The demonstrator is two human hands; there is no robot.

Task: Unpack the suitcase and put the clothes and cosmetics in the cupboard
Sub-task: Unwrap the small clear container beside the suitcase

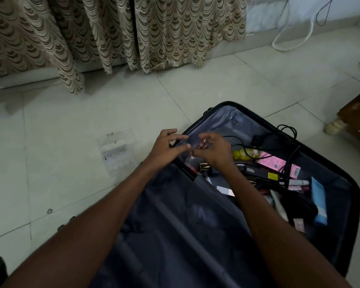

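- Suitcase (247, 204) lies open on floor, cosmetics (279, 165) & cables inside; I see no cupboard, so I'd say early.
- Left hand (166, 148) & right hand (213, 151) both pinch clear pouch (184, 149) above it.

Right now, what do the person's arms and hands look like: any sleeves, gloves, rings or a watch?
Both forearms are bare right down to the frame's lower edge; no sleeve shows. The left hand and right hand wear no gloves. No watch, bracelet or band shows on either wrist, and no ring is visible, though the fingers are slightly blurred. Nothing is marked or strapped on the arms.
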